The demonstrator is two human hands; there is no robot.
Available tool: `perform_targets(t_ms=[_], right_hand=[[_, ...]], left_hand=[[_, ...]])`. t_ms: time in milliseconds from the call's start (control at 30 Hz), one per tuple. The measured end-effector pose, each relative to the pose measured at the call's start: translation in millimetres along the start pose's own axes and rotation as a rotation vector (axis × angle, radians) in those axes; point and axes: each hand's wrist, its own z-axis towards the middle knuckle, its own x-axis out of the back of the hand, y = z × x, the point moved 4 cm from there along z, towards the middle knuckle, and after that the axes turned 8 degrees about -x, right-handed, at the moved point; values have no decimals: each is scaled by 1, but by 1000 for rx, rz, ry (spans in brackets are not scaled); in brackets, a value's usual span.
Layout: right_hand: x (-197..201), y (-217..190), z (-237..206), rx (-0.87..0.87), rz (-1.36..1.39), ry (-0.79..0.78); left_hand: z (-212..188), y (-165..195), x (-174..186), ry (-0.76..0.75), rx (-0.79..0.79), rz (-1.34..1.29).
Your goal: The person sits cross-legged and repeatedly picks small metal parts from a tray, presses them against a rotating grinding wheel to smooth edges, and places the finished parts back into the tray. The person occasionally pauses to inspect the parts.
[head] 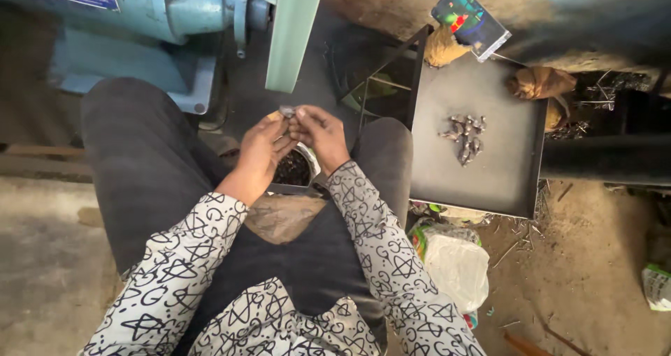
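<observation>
Small metal piece [286, 110], pinched between fingers of left hand [262, 150] and right hand [323, 136], above tin [297, 171]

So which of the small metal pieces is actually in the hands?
The single small metal piece pinched between the fingertips of both hands; the other metal pieces lie heaped on the dark tray at right.

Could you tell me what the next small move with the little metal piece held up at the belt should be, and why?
Probably ease the small grey metal piece onto the pale green sanding belt. Both hands, left hand and right hand, pinch it just below the belt's lower end, and whether it touches cannot be told. Similar small pieces lie on the dark flat metal tray beside.
</observation>
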Motion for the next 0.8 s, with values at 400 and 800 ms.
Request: perform_targets(t_ms=[400,800], right_hand=[[13,-13,21,-69,55,-115],[8,-21,0,-66,6,-89]], left_hand=[[-10,8,-27,-239,-79,-97],[-20,9,-21,-256,-109,-8]])
